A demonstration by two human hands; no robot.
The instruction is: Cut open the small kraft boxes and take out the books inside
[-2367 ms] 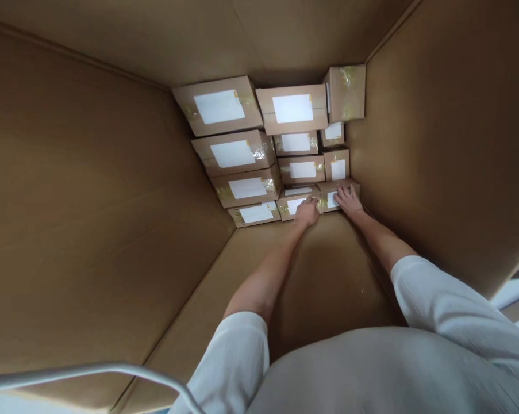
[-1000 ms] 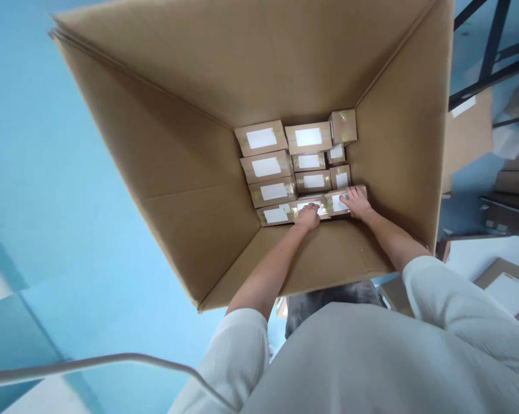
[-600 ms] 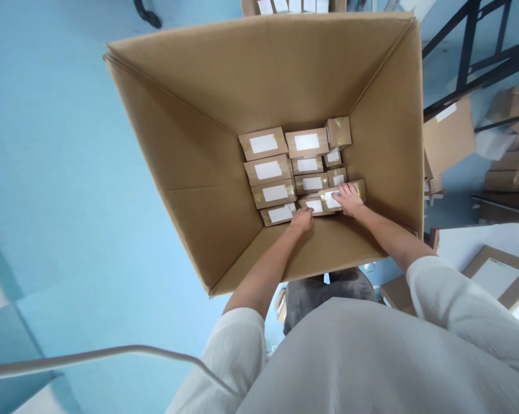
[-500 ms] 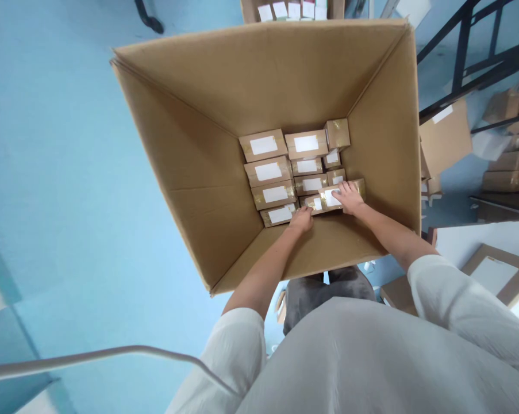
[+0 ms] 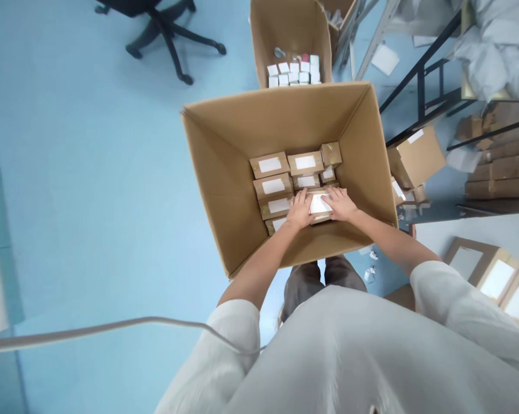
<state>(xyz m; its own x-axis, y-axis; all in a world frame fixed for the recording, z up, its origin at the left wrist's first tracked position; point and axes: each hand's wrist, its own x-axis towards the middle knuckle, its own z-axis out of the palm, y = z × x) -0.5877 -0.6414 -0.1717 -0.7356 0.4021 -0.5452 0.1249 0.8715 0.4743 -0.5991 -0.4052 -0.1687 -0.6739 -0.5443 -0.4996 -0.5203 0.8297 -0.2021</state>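
Observation:
A small cardboard box with a white label is between my two hands, over the near row inside a large open carton. My left hand grips its left end. My right hand is closed on its right end, fingers over the top. Other small labelled boxes sit in rows on the carton's floor, such as the taped box at the back left and the smaller box at the back right. My hands and the held box hide part of the near rows.
Behind the carton stands another open carton holding several white-topped packets. A wheeled chair base is at the back left. Black metal frames and stacked boxes are on the right. Labelled boxes lie on a white surface nearer. A white cable crosses the lower left.
My view has risen out of the carton, showing the floor and surroundings. My left hand has moved from the near row onto the left end of the box, which is lifted above the row.

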